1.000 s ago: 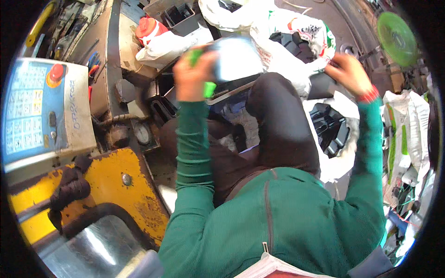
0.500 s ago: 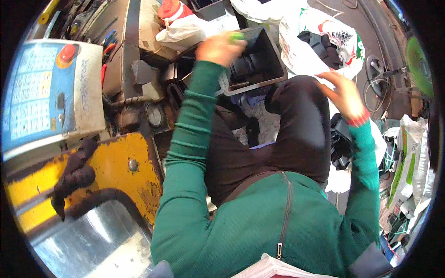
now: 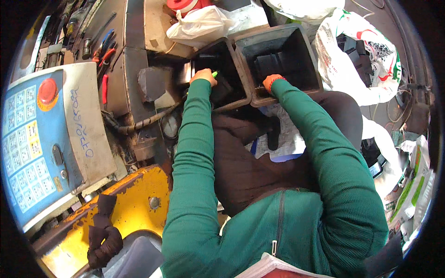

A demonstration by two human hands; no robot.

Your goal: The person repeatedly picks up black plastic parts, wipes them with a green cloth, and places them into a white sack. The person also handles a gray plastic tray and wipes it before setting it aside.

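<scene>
Item 1: your left hand [image 3: 202,75]; closed around a slim green tool [image 3: 214,73], of which only a short bright tip shows past the fingers; hand sits at the near rim of the left black bin [image 3: 241,88]; the tool's long axis runs roughly left to right across the view, its visible end pointing right and slightly away from you, toward the wall shared by the 2 bins; the rest of the tool is hidden in the fist.

Item 2: your right hand [image 3: 270,81]; orange-gloved, curled over the near rim of the right black bin [image 3: 309,69]; you cannot tell from this view whether the fingers pinch anything, as they dip behind the rim.

Item 3: the 2 bins; square, dark, open-topped, standing side by side and touching along 1 wall, just beyond your knees; each holds dark moulded parts [image 3: 273,62], their shape hard to read.

Item 4: surroundings; a blue and white control panel [image 3: 28,139] with a red round button [image 3: 47,91] at your far left; a yellow machine housing [image 3: 134,208] below it with a dark glove [image 3: 105,236] draped on it; hand tools with red and blue grips [image 3: 104,48] on the grey bench behind; white plastic bags [image 3: 204,25] beyond the bins and to your right.
</scene>
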